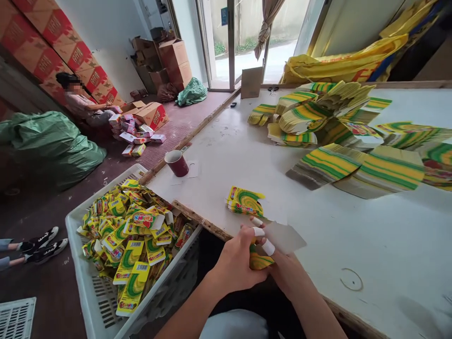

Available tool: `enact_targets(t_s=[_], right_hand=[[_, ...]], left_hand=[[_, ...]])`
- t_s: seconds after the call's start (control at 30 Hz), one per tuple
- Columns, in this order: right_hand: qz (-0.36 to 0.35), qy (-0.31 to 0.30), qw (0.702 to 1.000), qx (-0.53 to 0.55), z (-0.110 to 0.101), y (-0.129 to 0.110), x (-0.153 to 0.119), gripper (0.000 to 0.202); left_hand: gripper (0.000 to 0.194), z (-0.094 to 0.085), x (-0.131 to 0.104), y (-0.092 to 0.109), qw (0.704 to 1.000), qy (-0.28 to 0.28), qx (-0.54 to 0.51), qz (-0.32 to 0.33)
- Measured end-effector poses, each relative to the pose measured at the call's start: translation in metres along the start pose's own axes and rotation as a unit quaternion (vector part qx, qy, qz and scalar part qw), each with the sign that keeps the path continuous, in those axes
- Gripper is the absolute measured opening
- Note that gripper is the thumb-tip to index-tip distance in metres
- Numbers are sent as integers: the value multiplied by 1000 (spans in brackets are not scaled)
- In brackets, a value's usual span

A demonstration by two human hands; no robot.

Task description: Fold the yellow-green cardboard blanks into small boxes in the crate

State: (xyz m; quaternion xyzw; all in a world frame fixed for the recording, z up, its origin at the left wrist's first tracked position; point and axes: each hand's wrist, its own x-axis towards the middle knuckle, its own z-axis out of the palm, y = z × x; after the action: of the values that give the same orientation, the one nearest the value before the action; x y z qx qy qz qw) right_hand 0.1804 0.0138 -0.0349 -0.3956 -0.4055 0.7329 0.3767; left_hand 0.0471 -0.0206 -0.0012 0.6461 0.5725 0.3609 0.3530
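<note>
My left hand (236, 260) and my right hand (282, 264) meet at the table's front edge, closed around one yellow-and-green cardboard carton (260, 260). Its printed side shows between my palms. From the fingers a plain grey cardboard piece (285, 236) sticks out to the right; I cannot tell if it belongs to the same carton. White wraps cover several of my fingertips. Just beyond my hands, a few flattened yellow cartons (245, 201) lie stacked on the white table (219, 160).
A white plastic crate (78, 263) full of yellow cartons stands to the left. Piles of flat carton blanks (353, 165) cover the table's far right. A dark red mug (177, 164) is by the left edge. Another person (83, 101) sits near boxes at the far left.
</note>
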Motion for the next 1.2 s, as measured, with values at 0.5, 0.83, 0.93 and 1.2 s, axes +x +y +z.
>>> enact_targets(t_s=[0.5,0.83,0.93,1.2], right_hand=[[-273,37,907,-318,-19,-6,-2,57],[-290,-26,866,-406,-27,-26,-9,32],[-275,-83,861,-420,-33,-40,-8,27],[-195,-23,910,-364,-15,-48,1,31]], left_hand=[[54,-4,8,-2,987,144,28,-71],[49,-37,9,10,988,61,144,-12],[48,-42,12,12,987,39,154,-2],[48,-42,21,14,982,60,180,-1]])
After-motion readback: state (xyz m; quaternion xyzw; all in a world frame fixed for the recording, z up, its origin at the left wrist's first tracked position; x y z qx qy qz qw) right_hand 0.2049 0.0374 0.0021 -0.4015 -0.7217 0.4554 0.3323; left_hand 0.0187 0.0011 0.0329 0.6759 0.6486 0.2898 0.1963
